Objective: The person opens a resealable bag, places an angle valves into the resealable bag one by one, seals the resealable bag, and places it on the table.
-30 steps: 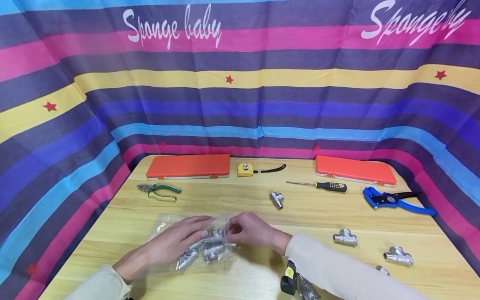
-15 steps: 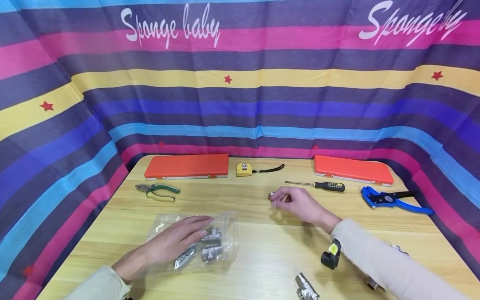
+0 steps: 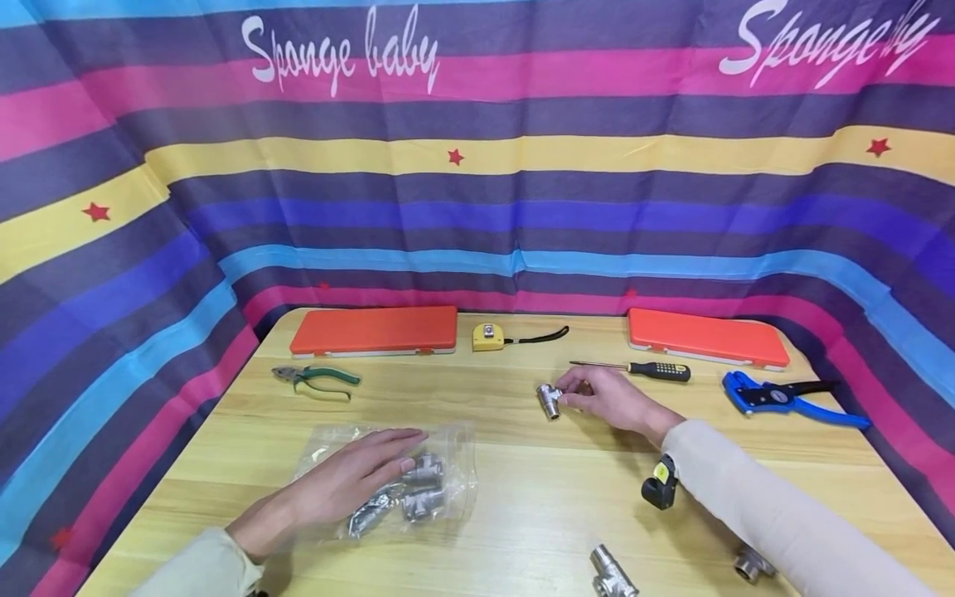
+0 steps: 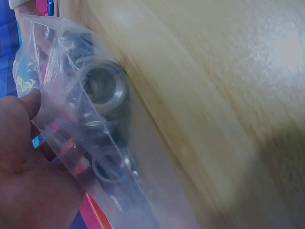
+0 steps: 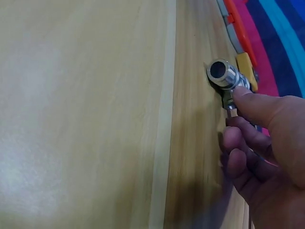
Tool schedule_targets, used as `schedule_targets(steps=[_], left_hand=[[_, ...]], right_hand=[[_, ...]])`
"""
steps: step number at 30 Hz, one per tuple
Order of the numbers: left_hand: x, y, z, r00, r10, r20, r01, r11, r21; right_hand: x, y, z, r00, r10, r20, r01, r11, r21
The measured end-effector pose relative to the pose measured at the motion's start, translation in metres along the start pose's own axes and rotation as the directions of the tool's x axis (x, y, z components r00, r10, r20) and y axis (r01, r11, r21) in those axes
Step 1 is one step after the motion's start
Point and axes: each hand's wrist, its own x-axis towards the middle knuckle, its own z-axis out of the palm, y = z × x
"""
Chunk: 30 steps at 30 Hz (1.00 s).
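Bright, even light (wrist views blurred).

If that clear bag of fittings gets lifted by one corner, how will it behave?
The clear bag is thin, crinkled film, so it would likely sag limply. The metal fittings inside probably make it heavy for its size and would slide toward the low end. The left hand presses it flat.

I read a silver metal tee fitting point(image 3: 550, 400) lying on the desk point(image 3: 522, 497) near its middle, one threaded open end facing the right wrist camera, pinched by the fingers of the right hand point(image 3: 608, 400). A clear plastic bag point(image 3: 388, 477) holding several like fittings lies flat front-left, pressed under the flat left hand point(image 3: 339, 485).
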Motion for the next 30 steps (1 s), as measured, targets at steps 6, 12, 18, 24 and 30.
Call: schedule_targets(steps=[6,12,18,24,30], left_hand=[[-0.001,0.000,0.001,1.000,0.017,-0.009,-0.017,1.000,0.008],[-0.001,0.000,0.001,0.999,0.027,-0.021,-0.027,0.999,0.024],[0.000,0.000,0.000,0.999,0.031,-0.022,-0.030,0.999,0.030],[0.000,-0.001,0.001,0.999,0.029,-0.026,-0.028,0.999,0.030],[0.000,-0.001,0.001,0.999,0.021,-0.030,-0.020,0.999,0.032]], right_hand=[[-0.002,-0.005,0.002,0.999,-0.025,-0.021,0.024,0.999,-0.045],[-0.010,-0.025,0.013,0.998,-0.014,0.064,0.008,0.996,0.093],[-0.012,-0.061,0.042,0.978,-0.097,0.186,0.056,0.976,0.213],[-0.003,-0.091,0.074,0.963,-0.153,0.221,0.109,0.974,0.200],[0.005,-0.107,0.097,0.961,-0.154,0.231,0.112,0.976,0.189]])
